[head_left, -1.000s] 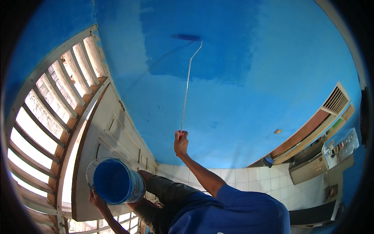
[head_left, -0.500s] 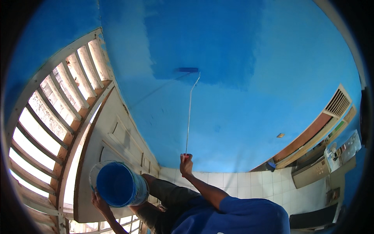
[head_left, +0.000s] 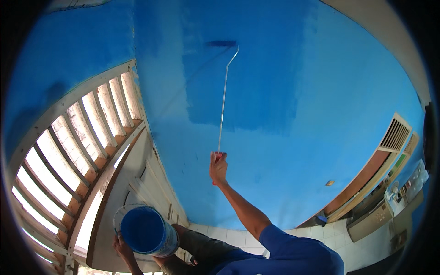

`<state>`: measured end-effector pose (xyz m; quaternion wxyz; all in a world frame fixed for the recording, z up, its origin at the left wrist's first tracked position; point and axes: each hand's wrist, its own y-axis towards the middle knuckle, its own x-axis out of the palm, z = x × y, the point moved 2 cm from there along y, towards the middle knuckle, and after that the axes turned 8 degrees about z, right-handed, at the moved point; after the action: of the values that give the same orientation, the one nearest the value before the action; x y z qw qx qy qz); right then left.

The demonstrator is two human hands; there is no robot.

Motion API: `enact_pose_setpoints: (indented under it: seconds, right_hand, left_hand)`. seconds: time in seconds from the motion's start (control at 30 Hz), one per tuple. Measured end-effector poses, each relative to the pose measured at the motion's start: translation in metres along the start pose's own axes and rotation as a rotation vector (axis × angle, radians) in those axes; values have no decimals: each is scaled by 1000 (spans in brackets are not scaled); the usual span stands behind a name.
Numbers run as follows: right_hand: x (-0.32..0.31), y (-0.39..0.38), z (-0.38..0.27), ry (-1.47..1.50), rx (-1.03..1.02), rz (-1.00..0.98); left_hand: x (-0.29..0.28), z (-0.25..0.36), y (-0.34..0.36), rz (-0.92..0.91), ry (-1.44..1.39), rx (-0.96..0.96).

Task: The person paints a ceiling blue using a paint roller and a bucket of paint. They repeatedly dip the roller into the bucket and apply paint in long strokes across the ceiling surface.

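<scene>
My right hand is closed around the red grip of a paint roller, its long thin metal rod reaching up to a dark blue sleeve. That sleeve lies against the blue wall, high up inside a darker, freshly coated patch. At the lower left, my left hand is closed on the wire handle of a paint bucket, beside its rim. The bucket is tilted so its blue-coated inside shows; how much paint it holds I cannot tell.
Left of the bucket stands a white panelled door, below a slatted window frame with bright light behind. On the right are a vented wooden frame and a cardboard box. White tiles cover the floor.
My right hand has pushed the roller up the wall, its arm now stretched higher. The view has tilted up a little. My left hand still holds the bucket.
</scene>
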<state>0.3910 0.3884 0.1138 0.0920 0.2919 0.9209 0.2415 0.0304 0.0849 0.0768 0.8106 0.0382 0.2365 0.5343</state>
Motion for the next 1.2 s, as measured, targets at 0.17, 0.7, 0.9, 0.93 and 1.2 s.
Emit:
enact_pose_setpoints:
  seconds: [0.17,0.7,0.9,0.93,1.2]
  right_hand:
    - [23,72,-59,2,-53,61]
    - [38,154,-141,117,-259,126]
    - [41,190,-183,-27,-212,162]
    - [46,198,-189,-45,-224,164]
    - [41,115,-105,36,-180,99]
  left_hand:
    - [-4,5,-2,-55,-159,-33]
    - [-7,1,-2,-24,-178,-60]
    - [-6,5,-3,-86,-131,-11]
    - [-6,9,-4,-65,-129,-17]
    - [-8,16,-8,-62,-65,9]
